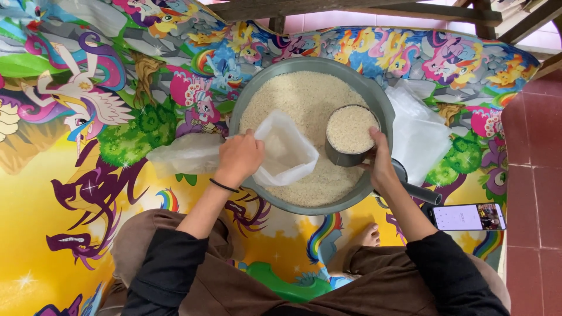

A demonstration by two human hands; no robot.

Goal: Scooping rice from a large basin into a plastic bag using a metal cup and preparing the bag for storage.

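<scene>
A person sits on a bright cartoon-printed mat (70, 175) on the floor, with a large grey basin (381, 102) of white rice (295, 96) just in front of their knees. The left hand (239, 158) hangs over the near left part of the basin, its fingers closed on the mouth of a clear plastic bag (287, 151), holding it open above the rice; the rest of the bag trails left over the basin's rim onto the mat. The right hand (380, 167) is at the near right rim, fingers wrapped around a dark metal cup (350, 133) filled level with rice, held just right of the bag's opening. A stack of clear plastic bags (418, 134) lies right of the basin, and a phone (468, 216) rests on the mat near the right knee.
</scene>
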